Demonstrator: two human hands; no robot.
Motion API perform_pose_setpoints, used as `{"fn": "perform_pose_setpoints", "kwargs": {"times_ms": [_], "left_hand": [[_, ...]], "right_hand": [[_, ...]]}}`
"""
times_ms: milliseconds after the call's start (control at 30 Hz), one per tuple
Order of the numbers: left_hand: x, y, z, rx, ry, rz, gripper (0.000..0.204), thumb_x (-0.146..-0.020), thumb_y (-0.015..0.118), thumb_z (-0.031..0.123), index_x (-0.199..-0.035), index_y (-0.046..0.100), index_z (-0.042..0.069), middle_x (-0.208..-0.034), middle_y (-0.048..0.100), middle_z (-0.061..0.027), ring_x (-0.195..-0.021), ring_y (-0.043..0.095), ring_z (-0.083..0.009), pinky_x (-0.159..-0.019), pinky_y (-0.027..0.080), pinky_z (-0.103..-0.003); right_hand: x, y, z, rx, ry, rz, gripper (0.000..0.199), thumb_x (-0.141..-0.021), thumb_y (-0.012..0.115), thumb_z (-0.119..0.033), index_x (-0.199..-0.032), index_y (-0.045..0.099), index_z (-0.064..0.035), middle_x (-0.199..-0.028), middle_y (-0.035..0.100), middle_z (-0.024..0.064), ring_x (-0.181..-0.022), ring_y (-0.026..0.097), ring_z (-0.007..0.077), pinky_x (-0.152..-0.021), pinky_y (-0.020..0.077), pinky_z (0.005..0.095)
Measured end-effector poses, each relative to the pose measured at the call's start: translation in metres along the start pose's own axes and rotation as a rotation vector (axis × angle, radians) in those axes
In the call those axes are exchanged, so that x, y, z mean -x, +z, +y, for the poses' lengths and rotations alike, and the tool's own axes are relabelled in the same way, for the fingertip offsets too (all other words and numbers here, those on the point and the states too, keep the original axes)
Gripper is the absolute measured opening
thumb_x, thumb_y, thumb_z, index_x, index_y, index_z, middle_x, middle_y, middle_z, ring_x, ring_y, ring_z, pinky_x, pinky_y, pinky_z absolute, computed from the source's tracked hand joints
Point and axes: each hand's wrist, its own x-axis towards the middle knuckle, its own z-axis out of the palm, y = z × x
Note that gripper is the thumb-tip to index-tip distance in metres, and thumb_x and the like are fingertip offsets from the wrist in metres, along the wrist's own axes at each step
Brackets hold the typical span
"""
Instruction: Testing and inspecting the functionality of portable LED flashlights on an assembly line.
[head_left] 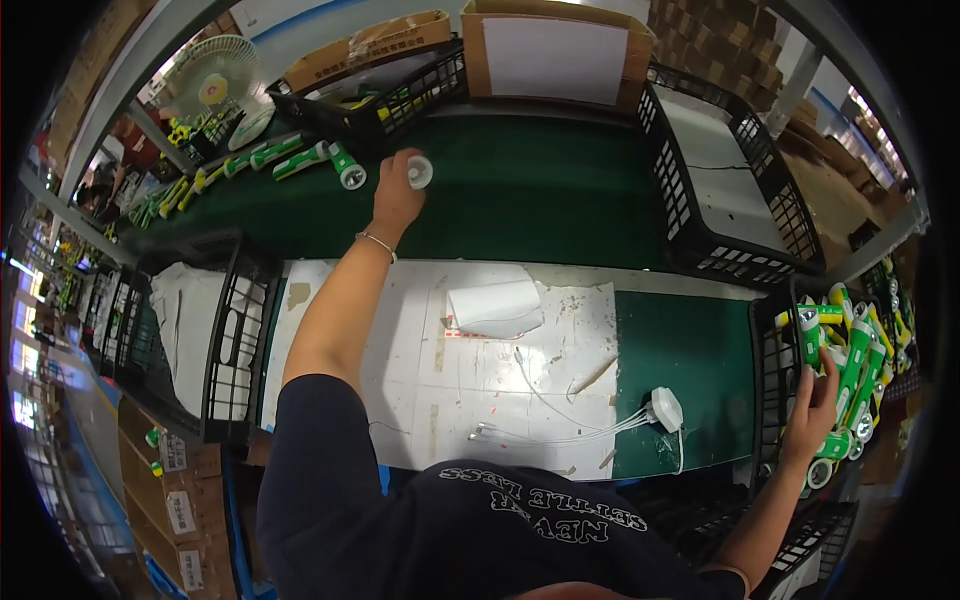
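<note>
My left hand [396, 190] reaches far out over the green conveyor belt [540, 190] and holds a green and white flashlight [417, 171] by its body, lens end showing. A row of similar flashlights [300, 158] lies on the belt to its left. My right hand [818, 408] is down in a black crate [768, 380] at the right, fingers closed around one of several green and white flashlights [850, 370] piled there.
A white work mat [470, 380] lies in front of me with a white adapter and cables [660, 410] and a folded white sheet [495, 305]. Black crates stand at the left [235, 340] and back right [720, 170]. Cardboard boxes [555, 50] and a fan [212, 85] sit behind the belt.
</note>
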Motion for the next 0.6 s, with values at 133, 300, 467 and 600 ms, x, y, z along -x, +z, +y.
{"fn": "perform_pose_setpoints", "kwargs": {"times_ms": [133, 300, 467, 600], "left_hand": [[0.018, -0.055, 0.078, 0.928, -0.173, 0.176, 0.058, -0.072, 0.073, 0.005, -0.121, 0.042, 0.001, -0.111, 0.056, -0.0091, -0.103, 0.054, -0.0171, -0.086, 0.044, -0.028], [0.091, -0.078, 0.16, 2.048, -0.564, -0.416, 0.049, -0.086, 0.048, 0.055, -0.114, 0.05, 0.014, -0.108, 0.058, -0.0112, -0.108, 0.053, -0.0283, -0.095, 0.039, -0.052], [0.175, -0.042, 0.189, 2.163, -1.048, -0.689, 0.04, -0.089, 0.045, 0.053, -0.106, 0.051, 0.017, -0.09, 0.058, -0.0094, -0.088, 0.058, -0.023, -0.086, 0.046, -0.049], [0.204, -0.032, 0.187, 2.098, -1.249, -0.658, 0.032, -0.089, 0.054, 0.035, -0.104, 0.052, 0.007, -0.091, 0.056, -0.0096, -0.089, 0.057, -0.0217, -0.089, 0.047, -0.046]], "right_hand": [[0.023, 0.06, -0.043, -0.316, 0.009, -0.229, 0.029, -0.087, 0.055, -0.008, -0.117, 0.055, -0.0042, -0.066, 0.036, -0.0074, -0.057, 0.031, 0.0024, -0.051, 0.025, 0.0179], [0.073, 0.122, -0.098, -0.746, 0.175, -0.588, 0.028, -0.086, 0.055, -0.006, -0.113, 0.055, -0.0014, -0.067, 0.036, -0.0085, -0.059, 0.031, 0.0013, -0.052, 0.0233, 0.0176], [0.106, 0.133, -0.108, -0.834, 0.2, -0.704, 0.026, -0.086, 0.056, -0.007, -0.111, 0.054, -0.0005, -0.064, 0.035, -0.0087, -0.057, 0.03, 0.0007, -0.05, 0.0232, 0.0184], [0.12, 0.128, -0.099, -0.789, 0.246, -0.787, 0.026, -0.087, 0.055, -0.009, -0.112, 0.054, -0.0015, -0.064, 0.037, -0.008, -0.056, 0.032, 0.0014, -0.05, 0.0242, 0.0186]]}}
